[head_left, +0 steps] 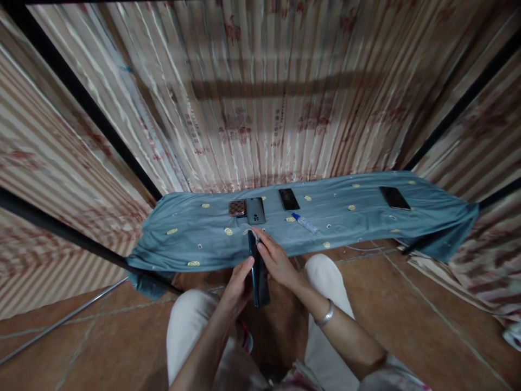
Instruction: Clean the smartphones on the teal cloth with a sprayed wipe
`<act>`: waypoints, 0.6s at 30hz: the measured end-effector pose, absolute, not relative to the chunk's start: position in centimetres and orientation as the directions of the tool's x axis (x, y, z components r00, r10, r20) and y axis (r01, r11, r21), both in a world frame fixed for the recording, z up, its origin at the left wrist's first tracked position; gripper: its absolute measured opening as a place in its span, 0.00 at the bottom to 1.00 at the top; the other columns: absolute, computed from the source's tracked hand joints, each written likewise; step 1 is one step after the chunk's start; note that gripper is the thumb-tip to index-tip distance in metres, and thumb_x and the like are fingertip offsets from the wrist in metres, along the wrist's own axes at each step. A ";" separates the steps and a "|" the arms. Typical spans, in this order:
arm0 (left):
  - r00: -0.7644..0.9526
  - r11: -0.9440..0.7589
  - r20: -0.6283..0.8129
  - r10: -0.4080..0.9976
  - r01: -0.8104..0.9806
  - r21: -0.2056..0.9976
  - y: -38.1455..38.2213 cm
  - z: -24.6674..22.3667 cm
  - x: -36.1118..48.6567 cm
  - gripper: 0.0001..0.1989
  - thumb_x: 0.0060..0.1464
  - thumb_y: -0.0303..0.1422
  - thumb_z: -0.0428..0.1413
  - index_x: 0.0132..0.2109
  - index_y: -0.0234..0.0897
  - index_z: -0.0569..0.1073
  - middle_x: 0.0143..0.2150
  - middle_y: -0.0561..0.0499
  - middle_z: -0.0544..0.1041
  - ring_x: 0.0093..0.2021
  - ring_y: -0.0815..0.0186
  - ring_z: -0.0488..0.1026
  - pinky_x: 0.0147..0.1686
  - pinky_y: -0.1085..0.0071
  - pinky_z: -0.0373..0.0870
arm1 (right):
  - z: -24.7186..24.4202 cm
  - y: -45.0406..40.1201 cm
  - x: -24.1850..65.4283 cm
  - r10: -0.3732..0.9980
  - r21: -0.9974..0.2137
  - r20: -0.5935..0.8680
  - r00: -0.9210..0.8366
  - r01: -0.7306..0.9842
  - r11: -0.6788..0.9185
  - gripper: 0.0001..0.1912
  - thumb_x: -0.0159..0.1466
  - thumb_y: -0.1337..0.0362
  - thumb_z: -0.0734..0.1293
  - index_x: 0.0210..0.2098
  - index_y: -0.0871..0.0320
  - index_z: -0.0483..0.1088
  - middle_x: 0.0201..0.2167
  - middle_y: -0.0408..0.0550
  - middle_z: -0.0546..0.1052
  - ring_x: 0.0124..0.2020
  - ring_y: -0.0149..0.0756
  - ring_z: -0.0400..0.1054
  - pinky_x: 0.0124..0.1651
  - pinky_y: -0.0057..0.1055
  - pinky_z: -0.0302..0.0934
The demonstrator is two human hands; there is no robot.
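Between my knees, a dark smartphone [256, 288] with a blue-green edge is held tilted on its side. My left hand [239, 283] is closed on its left edge, thumb on top. My right hand [275, 259] is closed at the phone's upper end; a small pale scrap, perhaps cloth, shows at its fingertips, too small to make out. Just beyond lie a grey phone [255, 210] with its camera side up and a brown checkered square item [237, 208] touching it. To the right are a black phone [288, 199] and a clear tube with a blue cap [305, 223].
Another black phone [394, 197] lies near the right end of the narrow table, which has a patterned blue cloth [350, 222] draped over it. Striped curtains [260, 98] hang behind and at both sides. Dark poles [89, 108] frame the space. The floor is brown tile [378, 315].
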State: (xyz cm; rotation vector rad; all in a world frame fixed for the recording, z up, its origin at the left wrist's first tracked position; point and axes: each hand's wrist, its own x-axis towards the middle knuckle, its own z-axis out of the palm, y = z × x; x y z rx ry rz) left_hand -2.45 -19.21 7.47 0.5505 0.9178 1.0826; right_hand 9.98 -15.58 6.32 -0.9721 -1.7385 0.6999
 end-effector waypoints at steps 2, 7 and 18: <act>0.176 0.394 -0.356 0.918 -0.501 0.770 -19.4 7.9 -2.6 0.23 0.30 0.46 0.69 0.27 0.32 0.75 0.26 0.47 0.77 0.37 0.55 0.77 0.37 0.65 0.72 | 6.2 -15.7 9.9 0.872 -0.833 0.459 -0.173 0.259 0.490 0.24 0.70 0.57 0.53 0.64 0.53 0.58 0.63 0.49 0.63 0.65 0.36 0.54 0.68 0.43 0.48; 0.197 0.400 -0.350 0.916 -0.508 0.763 -20.1 8.1 -2.7 0.23 0.31 0.47 0.68 0.28 0.31 0.76 0.27 0.46 0.78 0.37 0.55 0.77 0.37 0.64 0.72 | 5.9 -16.0 9.9 0.914 -0.886 0.386 -0.126 0.223 0.406 0.24 0.69 0.55 0.54 0.62 0.51 0.60 0.63 0.48 0.64 0.65 0.37 0.55 0.67 0.43 0.49; 0.156 0.342 -0.310 0.938 -0.572 0.746 -19.9 6.5 -0.5 0.21 0.32 0.47 0.68 0.29 0.33 0.78 0.27 0.49 0.78 0.39 0.59 0.75 0.42 0.67 0.68 | 7.4 -18.8 10.9 0.813 -0.744 0.522 -0.259 0.328 0.582 0.25 0.71 0.61 0.51 0.66 0.51 0.52 0.67 0.47 0.56 0.68 0.35 0.46 0.69 0.43 0.43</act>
